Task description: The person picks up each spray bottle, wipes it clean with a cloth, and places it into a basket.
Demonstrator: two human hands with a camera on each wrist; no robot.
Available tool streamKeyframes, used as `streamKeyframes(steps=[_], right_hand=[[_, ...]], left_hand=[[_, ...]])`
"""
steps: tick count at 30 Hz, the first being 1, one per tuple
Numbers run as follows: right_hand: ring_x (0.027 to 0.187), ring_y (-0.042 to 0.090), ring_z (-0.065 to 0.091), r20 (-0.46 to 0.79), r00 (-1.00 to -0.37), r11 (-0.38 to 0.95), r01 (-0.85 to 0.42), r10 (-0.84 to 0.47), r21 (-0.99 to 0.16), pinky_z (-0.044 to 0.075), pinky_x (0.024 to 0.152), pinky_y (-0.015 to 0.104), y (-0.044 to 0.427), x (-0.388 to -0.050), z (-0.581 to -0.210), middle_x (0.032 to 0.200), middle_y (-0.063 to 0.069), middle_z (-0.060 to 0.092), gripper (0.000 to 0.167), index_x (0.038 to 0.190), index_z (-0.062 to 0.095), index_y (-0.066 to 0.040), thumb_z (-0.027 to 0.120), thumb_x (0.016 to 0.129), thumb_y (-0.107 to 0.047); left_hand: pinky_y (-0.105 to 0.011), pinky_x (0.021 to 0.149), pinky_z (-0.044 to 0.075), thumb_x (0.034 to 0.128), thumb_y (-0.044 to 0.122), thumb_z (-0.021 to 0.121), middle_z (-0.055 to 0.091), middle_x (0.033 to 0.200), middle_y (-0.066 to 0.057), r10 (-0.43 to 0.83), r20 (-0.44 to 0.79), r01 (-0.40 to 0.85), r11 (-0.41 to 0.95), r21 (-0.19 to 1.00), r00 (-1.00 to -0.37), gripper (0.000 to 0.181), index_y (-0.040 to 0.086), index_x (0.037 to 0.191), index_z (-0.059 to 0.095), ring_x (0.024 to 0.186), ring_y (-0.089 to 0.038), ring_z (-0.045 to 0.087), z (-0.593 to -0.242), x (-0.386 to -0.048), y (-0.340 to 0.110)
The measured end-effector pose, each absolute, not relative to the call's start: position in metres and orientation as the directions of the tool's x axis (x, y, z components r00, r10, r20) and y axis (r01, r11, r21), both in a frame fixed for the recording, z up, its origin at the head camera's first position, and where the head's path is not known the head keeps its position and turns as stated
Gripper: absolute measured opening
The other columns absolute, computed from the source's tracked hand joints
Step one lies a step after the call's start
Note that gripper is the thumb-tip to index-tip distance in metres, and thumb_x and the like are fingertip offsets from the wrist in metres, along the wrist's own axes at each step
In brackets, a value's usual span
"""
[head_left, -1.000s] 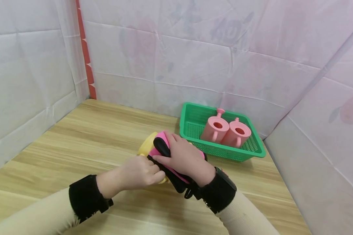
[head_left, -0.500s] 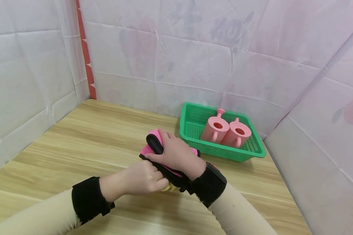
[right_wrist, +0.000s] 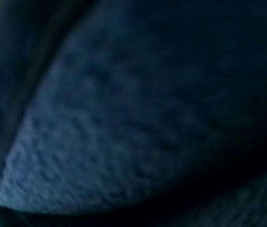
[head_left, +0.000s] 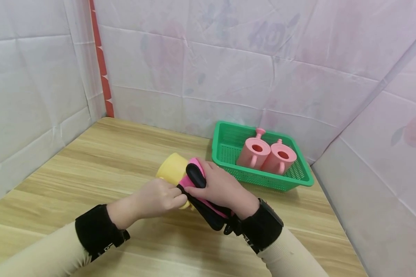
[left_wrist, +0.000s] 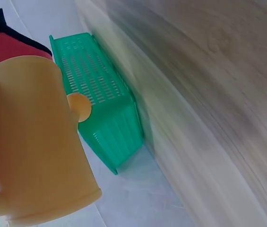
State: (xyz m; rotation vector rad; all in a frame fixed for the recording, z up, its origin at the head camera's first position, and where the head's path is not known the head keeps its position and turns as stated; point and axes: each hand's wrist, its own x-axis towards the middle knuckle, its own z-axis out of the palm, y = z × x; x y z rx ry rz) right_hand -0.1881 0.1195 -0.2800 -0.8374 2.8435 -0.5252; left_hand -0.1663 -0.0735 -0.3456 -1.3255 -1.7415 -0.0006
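A yellow watering can [head_left: 171,168] leans at a tilt over the table, its handle side gripped by my left hand [head_left: 156,198]. In the left wrist view, the can's side [left_wrist: 38,142] and its round spout end [left_wrist: 80,107] show large, with fingertips at the left edge. My right hand [head_left: 223,190] holds a bunched pink and black cloth [head_left: 207,215] against the can's upper right part, hiding some of it. The cloth's red-pink side [left_wrist: 8,48] shows behind the can in the left wrist view. Dark fuzzy fabric [right_wrist: 100,142] fills the right wrist view, blurred.
Behind and right of the hands stands a green perforated basket [head_left: 261,175]. Two pink watering cans, one on the left [head_left: 249,156] and one on the right [head_left: 273,162], stand at its right side. Sheet-covered walls [head_left: 142,65] border the wooden table [head_left: 100,161].
My right hand and the cloth moved left over the can, then back right, uncovering more yellow. My left hand has shifted slightly left. The basket is unmoved.
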Motion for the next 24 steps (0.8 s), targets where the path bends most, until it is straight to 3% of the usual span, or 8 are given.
streamKeyframes(steps=[9, 12, 17, 24], right_hand=[[0.086, 0.017, 0.050, 0.003, -0.847, 0.787, -0.496, -0.532, -0.366, 0.044, 0.064, 0.027, 0.119, -0.190, -0.282, 0.106, 0.004, 0.051, 0.077, 0.136, 0.039, -0.016, 0.063, 0.078, -0.060], [0.083, 0.017, 0.050, 0.000, -0.849, 0.787, -0.490, -0.529, -0.376, 0.044, 0.063, 0.028, 0.118, -0.193, -0.282, 0.099, 0.003, 0.052, 0.071, 0.130, 0.043, -0.017, 0.062, 0.078, -0.061], [0.075, 0.016, 0.051, 0.003, -0.837, 0.769, -0.504, -0.547, -0.392, 0.043, 0.059, 0.028, 0.114, -0.198, -0.283, 0.088, 0.001, 0.051, 0.059, 0.116, 0.047, -0.019, 0.063, 0.077, -0.061], [0.074, 0.014, 0.052, 0.007, -0.809, 0.722, -0.528, -0.587, -0.448, 0.044, 0.061, 0.027, 0.107, -0.203, -0.288, 0.087, 0.000, 0.053, 0.058, 0.113, 0.047, -0.019, 0.064, 0.077, -0.061]], left_hand=[[-0.018, 0.042, 0.018, 0.0967, 0.006, 0.037, 0.032, 0.055, 0.007, 0.766, 0.642, 0.759, 0.428, -0.490, -0.017, 0.030, 0.012, 0.068, 0.041, 0.044, -0.005, 0.027, -0.346, -0.167, -0.070], [-0.018, 0.041, 0.019, 0.0989, 0.009, 0.036, 0.032, 0.055, 0.007, 0.780, 0.625, 0.752, 0.423, -0.504, -0.020, 0.032, 0.012, 0.068, 0.041, 0.044, -0.005, 0.028, -0.345, -0.166, -0.067], [-0.018, 0.041, 0.027, 0.0973, 0.007, 0.033, 0.035, 0.053, 0.008, 0.824, 0.567, 0.730, 0.382, -0.567, 0.009, 0.032, 0.013, 0.067, 0.041, 0.044, -0.005, 0.034, -0.344, -0.164, -0.058], [-0.018, 0.041, 0.023, 0.0899, 0.002, 0.034, 0.034, 0.053, 0.010, 0.849, 0.527, 0.733, 0.328, -0.596, 0.048, 0.028, 0.015, 0.066, 0.039, 0.044, -0.002, 0.033, -0.349, -0.156, -0.044]])
